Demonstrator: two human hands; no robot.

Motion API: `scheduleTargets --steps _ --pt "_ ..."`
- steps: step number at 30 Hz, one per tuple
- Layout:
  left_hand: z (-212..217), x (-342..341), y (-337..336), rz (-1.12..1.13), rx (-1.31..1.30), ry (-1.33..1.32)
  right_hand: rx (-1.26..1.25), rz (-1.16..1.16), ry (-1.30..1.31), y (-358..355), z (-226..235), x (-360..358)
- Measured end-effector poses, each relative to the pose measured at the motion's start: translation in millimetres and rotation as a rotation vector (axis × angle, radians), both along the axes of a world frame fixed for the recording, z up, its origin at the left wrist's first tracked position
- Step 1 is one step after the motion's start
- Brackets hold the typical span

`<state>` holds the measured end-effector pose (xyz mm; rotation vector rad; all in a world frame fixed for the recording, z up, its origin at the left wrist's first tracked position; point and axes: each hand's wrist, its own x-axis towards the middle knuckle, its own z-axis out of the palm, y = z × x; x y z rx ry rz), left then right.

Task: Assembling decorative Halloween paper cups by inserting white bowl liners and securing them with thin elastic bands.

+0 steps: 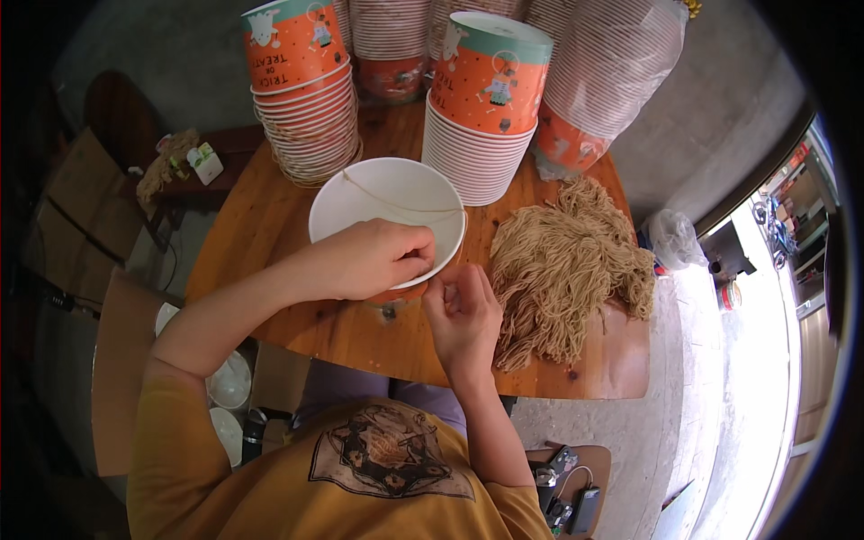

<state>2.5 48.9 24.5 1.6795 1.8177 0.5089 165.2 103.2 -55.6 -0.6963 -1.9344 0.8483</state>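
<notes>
A white paper bowl [382,193] sits on the round wooden table [270,225] in front of me. One thin noodle strand lies across its inside. My left hand [373,258] rests over the bowl's near rim, fingers curled on the edge. My right hand [463,315] is beside the bowl's right rim with fingertips pinched together, close to the left hand; whether it holds a strand I cannot tell. A pile of tan raw noodles [567,265] lies on the table just right of my right hand.
Stacks of orange-printed paper bowls [306,85] [481,108] and bagged stacks [603,72] crowd the table's far side. A small side table with clutter [184,166] stands at left. White lids [229,382] lie below left. Devices and cables [562,495] lie at lower right.
</notes>
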Motion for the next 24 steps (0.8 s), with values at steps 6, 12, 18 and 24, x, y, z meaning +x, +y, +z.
scheduleTargets --steps 6,12,18,24 --pt "-9.1 -2.0 -12.5 0.082 0.29 0.062 -0.193 0.037 0.026 4.5 6.4 10.1" --pt "-9.7 -7.6 -13.7 0.054 0.179 -0.243 -0.189 0.081 -0.006 3.3 3.5 7.7" --pt "-1.5 -7.5 -10.6 -0.005 0.104 -0.166 -0.18 0.065 0.006 0.9 4.7 4.7" --pt "-4.0 -2.2 -14.9 -0.009 0.433 0.006 -0.231 0.078 0.151 12.9 7.6 10.8"
